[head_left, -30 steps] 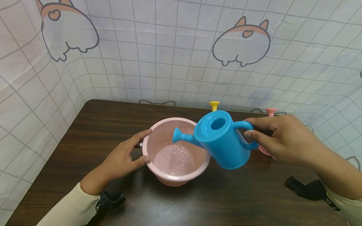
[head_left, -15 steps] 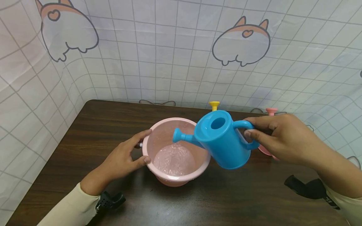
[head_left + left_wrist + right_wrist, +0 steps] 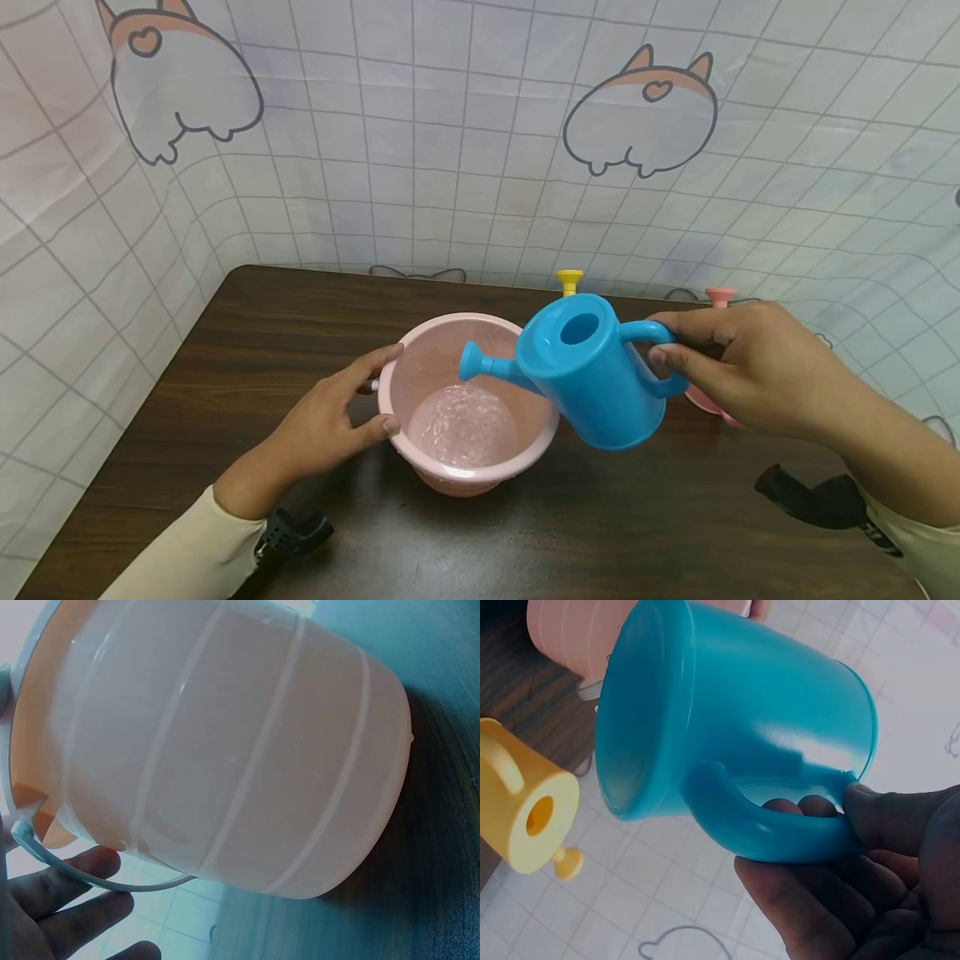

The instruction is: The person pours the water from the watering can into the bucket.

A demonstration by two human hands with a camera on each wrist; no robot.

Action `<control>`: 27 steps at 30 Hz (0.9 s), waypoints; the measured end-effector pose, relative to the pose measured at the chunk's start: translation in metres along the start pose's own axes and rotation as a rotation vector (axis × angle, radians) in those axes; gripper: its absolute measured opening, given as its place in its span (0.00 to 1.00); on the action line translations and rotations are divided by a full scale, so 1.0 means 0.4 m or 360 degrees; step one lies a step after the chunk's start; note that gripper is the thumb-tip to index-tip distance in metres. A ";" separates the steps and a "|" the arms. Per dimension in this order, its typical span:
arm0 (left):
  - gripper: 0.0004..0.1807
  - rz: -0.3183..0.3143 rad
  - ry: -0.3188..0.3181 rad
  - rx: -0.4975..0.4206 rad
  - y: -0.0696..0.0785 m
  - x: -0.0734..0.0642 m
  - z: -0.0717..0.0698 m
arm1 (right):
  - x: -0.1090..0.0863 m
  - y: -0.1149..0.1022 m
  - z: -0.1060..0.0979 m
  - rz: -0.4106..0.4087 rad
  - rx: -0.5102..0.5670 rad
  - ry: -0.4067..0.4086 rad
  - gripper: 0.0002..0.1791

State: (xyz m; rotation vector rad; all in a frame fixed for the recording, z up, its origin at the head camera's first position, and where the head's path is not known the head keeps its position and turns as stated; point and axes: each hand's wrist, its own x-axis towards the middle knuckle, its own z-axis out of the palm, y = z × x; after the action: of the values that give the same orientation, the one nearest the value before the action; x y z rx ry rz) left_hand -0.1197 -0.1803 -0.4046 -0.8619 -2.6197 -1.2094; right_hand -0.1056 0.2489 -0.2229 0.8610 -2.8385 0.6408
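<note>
A pink bucket (image 3: 467,476) stands on the table with rippling water (image 3: 465,425) at its bottom. My left hand (image 3: 330,408) holds its left rim, thumb in front and index finger farther back. In the left wrist view other fingers lie by the thin bail handle (image 3: 112,886) beneath the bucket's side (image 3: 225,742). My right hand (image 3: 772,367) grips the handle of a blue watering can (image 3: 600,396), thumb on top and fingers wrapped under it in the right wrist view. The can tilts left, and its spout head (image 3: 471,360) hangs over the bucket's opening.
Behind the blue can stands a yellow watering can (image 3: 544,814), mostly hidden in the head view. A pink piece with a flared top (image 3: 720,297) shows behind my right hand. A patterned cloth (image 3: 465,167) hangs along the dark wooden table's (image 3: 300,308) back edge.
Both hands and the blue watering can keep their places. The ripples on the bucket's water shift between frames.
</note>
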 end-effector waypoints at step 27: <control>0.41 -0.0031 -0.0025 0.0012 0.003 -0.002 -0.001 | -0.004 0.020 -0.003 -0.0025 -0.0056 0.0017 0.19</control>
State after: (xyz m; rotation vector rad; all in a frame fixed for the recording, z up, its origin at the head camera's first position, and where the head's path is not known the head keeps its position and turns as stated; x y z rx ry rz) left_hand -0.1185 -0.1805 -0.4038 -0.8502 -2.6493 -1.2020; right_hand -0.1086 0.2562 -0.2249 0.8707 -2.8218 0.5900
